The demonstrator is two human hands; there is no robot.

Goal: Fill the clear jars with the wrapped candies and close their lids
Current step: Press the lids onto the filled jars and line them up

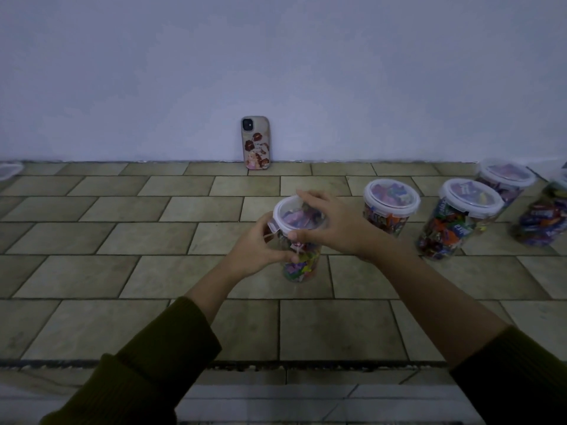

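Observation:
A clear jar full of colourful wrapped candies stands upright on the tiled surface in the middle of the view. A clear lid with side clips sits on top of it. My left hand grips the jar's upper left side, fingers curled round it just under the lid. My right hand lies over the lid from the right, fingers across its far rim and thumb on its near edge. The jar's right side is hidden behind this hand.
Three more candy-filled jars with lids on stand in a row to the right. Another candy-filled jar shows at the right edge. A phone leans on the wall behind. A loose lid lies far left.

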